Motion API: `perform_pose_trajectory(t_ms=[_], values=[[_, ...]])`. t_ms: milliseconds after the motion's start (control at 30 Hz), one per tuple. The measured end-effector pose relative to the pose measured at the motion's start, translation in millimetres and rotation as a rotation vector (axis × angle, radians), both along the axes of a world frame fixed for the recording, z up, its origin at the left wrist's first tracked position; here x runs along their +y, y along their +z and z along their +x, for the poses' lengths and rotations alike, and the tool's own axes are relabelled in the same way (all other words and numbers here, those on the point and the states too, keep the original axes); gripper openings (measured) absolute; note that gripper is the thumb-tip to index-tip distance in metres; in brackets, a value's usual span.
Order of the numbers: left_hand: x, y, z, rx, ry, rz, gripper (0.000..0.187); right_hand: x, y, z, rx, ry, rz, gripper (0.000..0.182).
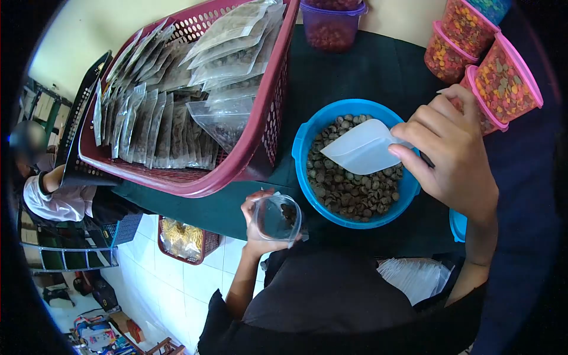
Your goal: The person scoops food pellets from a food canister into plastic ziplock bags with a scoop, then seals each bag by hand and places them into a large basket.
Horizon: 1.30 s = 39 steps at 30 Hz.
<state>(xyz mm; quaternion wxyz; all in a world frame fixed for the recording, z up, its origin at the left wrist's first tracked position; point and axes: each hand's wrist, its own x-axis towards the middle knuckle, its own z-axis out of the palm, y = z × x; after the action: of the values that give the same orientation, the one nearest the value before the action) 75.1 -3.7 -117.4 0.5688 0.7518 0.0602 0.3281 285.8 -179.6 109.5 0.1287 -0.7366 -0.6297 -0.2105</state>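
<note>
My right hand is closed on the short handle of a translucent white scoop. The scoop's blade is tilted over a round blue tub, which holds many small brown-grey disc-shaped pieces. The scoop looks bare on the side I see. To the left of the tub, my left hand wraps around a clear plastic bag with its mouth spread toward me. A few dark pieces show inside the bag.
A maroon basket packed with filled clear packets stands at left. Pink-lidded containers are stacked at right; a purple tub stands behind. Empty-looking bags lie near my lap. Another person sits at far left.
</note>
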Motion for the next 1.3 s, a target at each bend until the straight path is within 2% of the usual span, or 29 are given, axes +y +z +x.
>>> perform_pose_trajectory(t_ms=[100, 200, 267, 300, 367, 400, 467, 500, 533, 600, 700, 733, 833, 933, 967, 1100, 1200, 1233, 1300], values=[[-15, -11, 10, -0.038, -0.025, 0.035, 0.103, -3, -12, 6, 0.01, -0.015, -0.006, 0.013], [-23, -21, 16, -0.048, -0.033, 0.101, 0.104, -8, -19, 10, -0.021, -0.143, -0.137, 0.012], [-23, -24, 19, -0.038, -0.068, 0.22, 0.106, -11, -20, 10, -0.062, -0.323, -0.261, 0.011], [-23, -26, 18, -0.034, -0.075, 0.196, 0.107, -14, -19, 9, -0.066, -0.334, -0.263, 0.011], [-23, -21, 16, -0.025, -0.046, 0.226, 0.107, -18, -18, 7, -0.211, -0.483, -0.462, 0.011], [-24, -14, 15, -0.01, -0.009, 0.258, 0.108, -17, -18, 6, -0.211, -0.492, -0.463, 0.011], [-26, -6, 12, 0.005, 0.012, 0.275, 0.11, -10, -18, 0, -0.16, -0.624, -0.655, 0.013], [-28, -4, 12, 0.035, 0.031, 0.288, 0.112, -3, -17, -5, -0.176, -0.64, -0.771, 0.014], [-29, -3, 11, 0.065, 0.05, 0.302, 0.113, 4, -19, -7, -0.173, -0.645, -0.769, 0.014], [-30, -6, 11, 0.06, 0.036, 0.277, 0.115, 17, -31, -6, -0.121, -0.601, -1.109, 0.01], [-32, -16, 11, 0.055, 0.014, 0.208, 0.116, 33, -49, 7, -0.092, -0.451, -1.348, 0.023], [-32, -18, 11, 0.058, 0.006, 0.165, 0.116, 35, -55, 15, -0.094, -0.452, -1.346, 0.023], [-32, -21, 13, 0.023, 0.001, 0.146, 0.115, 35, -65, 26, 0.173, -0.469, -1.299, 0.022], [-32, -22, 14, 0.016, -0.014, 0.126, 0.114, 25, -63, 26, 0.237, -0.453, -1.263, 0.024], [-32, -22, 14, 0.018, -0.01, 0.122, 0.114, 17, -65, 28, 0.264, -0.452, -1.178, 0.025], [-32, -16, 15, 0.065, -0.062, 0.184, 0.115, -6, -72, 23, 0.276, -0.469, -1.029, 0.025], [-32, -14, 15, 0.118, -0.087, 0.241, 0.118, -21, -76, 16, 0.174, -0.33, -0.712, 0.027], [-32, -13, 15, 0.117, -0.085, 0.25, 0.118, -24, -80, 12, 0.177, -0.331, -0.712, 0.027], [-32, -12, 16, 0.118, -0.087, 0.249, 0.117, -28, -89, 6, 0.022, -0.228, -0.438, 0.028]])
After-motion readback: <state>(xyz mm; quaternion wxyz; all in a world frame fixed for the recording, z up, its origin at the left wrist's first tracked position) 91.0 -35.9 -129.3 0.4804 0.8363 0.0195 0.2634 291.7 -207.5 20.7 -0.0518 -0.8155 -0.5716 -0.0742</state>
